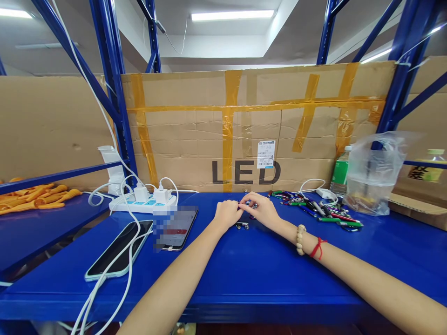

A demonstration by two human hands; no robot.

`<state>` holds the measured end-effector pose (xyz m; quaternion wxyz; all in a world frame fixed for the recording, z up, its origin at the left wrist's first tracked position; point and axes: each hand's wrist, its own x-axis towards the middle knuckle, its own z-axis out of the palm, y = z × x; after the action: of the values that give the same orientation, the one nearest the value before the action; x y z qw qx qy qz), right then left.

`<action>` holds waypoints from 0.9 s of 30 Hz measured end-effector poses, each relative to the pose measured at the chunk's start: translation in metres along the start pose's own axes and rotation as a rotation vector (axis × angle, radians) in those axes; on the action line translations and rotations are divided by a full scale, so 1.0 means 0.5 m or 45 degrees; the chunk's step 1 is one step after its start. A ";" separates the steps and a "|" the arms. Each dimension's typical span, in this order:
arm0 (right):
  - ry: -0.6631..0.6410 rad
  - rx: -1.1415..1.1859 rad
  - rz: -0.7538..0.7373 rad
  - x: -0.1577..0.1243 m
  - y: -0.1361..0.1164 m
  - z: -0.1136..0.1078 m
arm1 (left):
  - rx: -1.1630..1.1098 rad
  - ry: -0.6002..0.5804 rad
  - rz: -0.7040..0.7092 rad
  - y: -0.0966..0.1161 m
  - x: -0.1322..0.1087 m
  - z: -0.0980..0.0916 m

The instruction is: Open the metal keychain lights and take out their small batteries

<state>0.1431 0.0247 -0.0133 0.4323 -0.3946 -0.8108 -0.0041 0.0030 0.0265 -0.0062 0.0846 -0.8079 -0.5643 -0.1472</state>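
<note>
- Nearby, both forearms run up from the lower edge over the blue shelf top (251,274). A bead bracelet (300,239) and a red cord (317,248) sit on the right wrist.
- To the left we log two phones on white cables, one long and face-up (118,249), the other (176,228) just beyond it.
- A short cylinder (242,225) lies loose on the shelf, just on our side of the hands. Its long axis runs left to right, and it lies under the gap between the hands, marginally nearer the left one.
- Left hand (226,213): curled, fingertips closed on a small dark piece (246,203).
- Right hand (261,209): thumb and fingers pinch the same piece from the other side. The piece is held just above the shelf; it is too small for detail.
- Right of the hands, well apart from them: a pile of coloured pen-like items (321,211), a plastic bag (373,172) and a green bottle (340,172).
- Far left: a power strip (143,203) and orange parts (35,195).
- Behind everything stands a taped cardboard box (261,130) marked LED.
</note>
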 end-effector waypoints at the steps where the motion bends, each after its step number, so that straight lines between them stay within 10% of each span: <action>1: 0.021 -0.025 0.026 0.000 -0.002 -0.001 | 0.000 0.003 -0.007 0.000 0.001 0.001; 27: -0.302 -0.380 0.002 -0.002 0.031 0.004 | -0.020 -0.001 -0.145 0.000 0.005 -0.002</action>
<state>0.1520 0.0355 -0.0206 0.2703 -0.4529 -0.8461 -0.0774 0.0037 0.0283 -0.0047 0.0695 -0.7751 -0.6082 -0.1561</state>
